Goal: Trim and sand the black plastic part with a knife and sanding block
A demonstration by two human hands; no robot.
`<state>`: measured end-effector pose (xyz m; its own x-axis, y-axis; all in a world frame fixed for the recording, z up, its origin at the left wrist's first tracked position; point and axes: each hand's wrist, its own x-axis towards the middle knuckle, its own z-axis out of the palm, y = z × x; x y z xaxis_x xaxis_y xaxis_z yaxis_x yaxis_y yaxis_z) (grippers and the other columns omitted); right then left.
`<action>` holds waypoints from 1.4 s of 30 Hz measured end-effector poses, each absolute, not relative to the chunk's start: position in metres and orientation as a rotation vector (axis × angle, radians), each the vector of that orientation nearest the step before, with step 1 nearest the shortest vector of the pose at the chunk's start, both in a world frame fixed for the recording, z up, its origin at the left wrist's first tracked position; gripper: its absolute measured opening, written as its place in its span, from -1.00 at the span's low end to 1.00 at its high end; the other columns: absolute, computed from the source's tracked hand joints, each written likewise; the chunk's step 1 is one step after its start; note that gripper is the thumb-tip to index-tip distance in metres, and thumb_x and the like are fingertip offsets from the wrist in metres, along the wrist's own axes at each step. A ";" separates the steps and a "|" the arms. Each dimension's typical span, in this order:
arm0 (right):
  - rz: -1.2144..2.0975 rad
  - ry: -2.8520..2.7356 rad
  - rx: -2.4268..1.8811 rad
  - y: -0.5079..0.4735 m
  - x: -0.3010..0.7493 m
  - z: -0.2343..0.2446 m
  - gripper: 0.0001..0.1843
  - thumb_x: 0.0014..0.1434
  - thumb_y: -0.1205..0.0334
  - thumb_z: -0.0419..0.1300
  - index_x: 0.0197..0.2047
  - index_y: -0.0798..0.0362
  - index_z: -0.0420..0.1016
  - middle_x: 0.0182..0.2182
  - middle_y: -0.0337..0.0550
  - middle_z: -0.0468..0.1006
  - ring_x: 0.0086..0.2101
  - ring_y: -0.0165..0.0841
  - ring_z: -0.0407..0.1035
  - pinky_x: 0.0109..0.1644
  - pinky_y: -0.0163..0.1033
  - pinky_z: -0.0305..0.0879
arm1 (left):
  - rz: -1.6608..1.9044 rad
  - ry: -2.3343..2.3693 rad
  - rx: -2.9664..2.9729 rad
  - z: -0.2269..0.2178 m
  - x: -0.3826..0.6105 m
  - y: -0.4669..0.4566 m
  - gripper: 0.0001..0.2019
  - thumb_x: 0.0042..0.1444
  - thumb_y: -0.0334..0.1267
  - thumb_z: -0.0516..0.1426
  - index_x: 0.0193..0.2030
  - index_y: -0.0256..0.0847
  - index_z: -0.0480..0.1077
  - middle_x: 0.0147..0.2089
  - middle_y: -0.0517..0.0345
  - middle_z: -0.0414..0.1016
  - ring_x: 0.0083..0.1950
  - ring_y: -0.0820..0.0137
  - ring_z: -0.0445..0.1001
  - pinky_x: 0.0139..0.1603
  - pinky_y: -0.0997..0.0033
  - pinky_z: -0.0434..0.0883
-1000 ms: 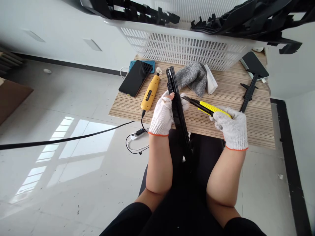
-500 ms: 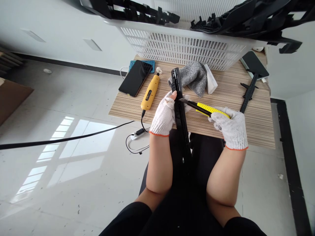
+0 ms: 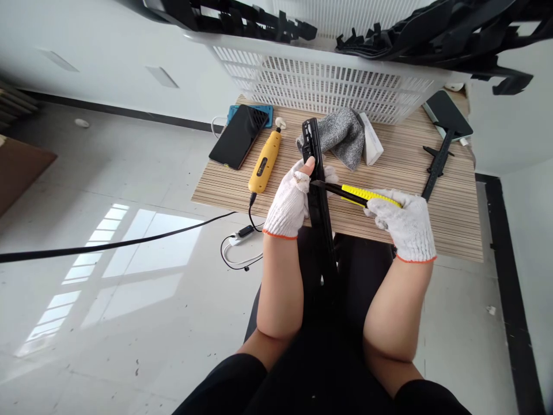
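Observation:
My left hand (image 3: 288, 203), in a white fingerless knit glove, is closed round a long black plastic strip (image 3: 318, 196) that stands nearly upright over the near edge of the wooden table (image 3: 432, 202). My right hand (image 3: 406, 223), also gloved, grips a yellow utility knife (image 3: 360, 195). The knife's dark blade tip rests against the strip just below my left thumb. The strip's lower end runs down between my knees.
On the table lie a yellow rotary tool (image 3: 264, 161) with a cable, a black phone (image 3: 238, 136) on a blue mat, a grey glove (image 3: 341, 135), a black caliper (image 3: 435, 162) and a second phone (image 3: 447, 114). A white slatted basket (image 3: 328, 80) holding black plastic parts stands behind.
The knife has moved left until its blade tip meets the black strip. The strip's top has shifted slightly right and stands straighter.

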<state>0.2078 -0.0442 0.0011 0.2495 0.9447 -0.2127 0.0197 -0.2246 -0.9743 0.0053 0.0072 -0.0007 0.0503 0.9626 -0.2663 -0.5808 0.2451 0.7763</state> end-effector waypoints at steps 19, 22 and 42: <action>1.109 -0.876 -1.484 -0.043 0.207 0.000 -0.73 0.00 -0.01 0.54 -0.33 -0.03 0.72 -0.52 -0.20 0.58 -0.59 -0.44 0.29 -0.60 -0.30 0.07 | 1.276 0.886 0.471 -0.003 0.005 0.009 -0.79 0.32 -0.07 0.35 -0.18 -0.12 0.52 -0.34 0.18 0.56 -0.19 0.34 0.73 -0.27 0.47 0.69; 1.162 -0.932 -1.518 -0.044 0.208 0.001 -0.73 -0.03 0.02 0.56 -0.33 -0.02 0.72 -0.53 -0.20 0.58 -0.59 -0.44 0.30 -0.60 -0.30 0.10 | 1.271 0.900 0.483 -0.002 0.005 0.009 -0.80 0.32 -0.06 0.35 -0.16 -0.13 0.54 -0.35 0.18 0.56 -0.16 0.32 0.74 -0.26 0.49 0.68; 1.148 -0.920 -1.508 -0.046 0.210 0.001 -0.73 0.02 0.00 0.55 -0.33 -0.02 0.72 -0.51 -0.18 0.57 -0.59 -0.44 0.28 -0.58 -0.28 0.11 | 1.265 0.918 0.534 -0.003 0.004 0.008 -0.75 0.29 0.01 0.36 -0.17 -0.12 0.56 -0.27 0.14 0.66 -0.17 0.33 0.75 -0.29 0.54 0.63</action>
